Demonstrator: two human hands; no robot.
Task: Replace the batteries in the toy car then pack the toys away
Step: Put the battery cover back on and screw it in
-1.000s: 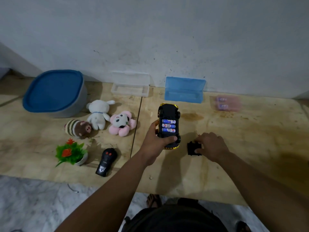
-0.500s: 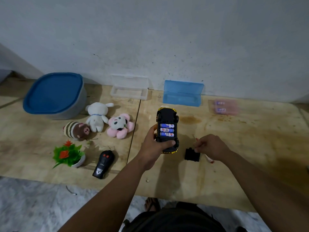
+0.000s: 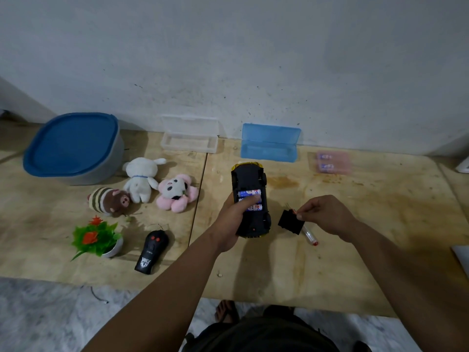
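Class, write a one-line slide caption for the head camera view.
Left hand holds the upturned toy car, batteries exposed, while the right hand pinches the black battery cover.

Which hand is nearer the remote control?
Left. The left hand grips the toy car just right of the remote control; the right hand is farther right, beyond the car.

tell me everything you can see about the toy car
The toy car is flipped belly-up, its black plastic underside showing and yellow body edging its ends. Its open battery bay holds three white-and-blue batteries. The left hand grips it, thumb across the batteries. The right hand holds the black cover beside it.
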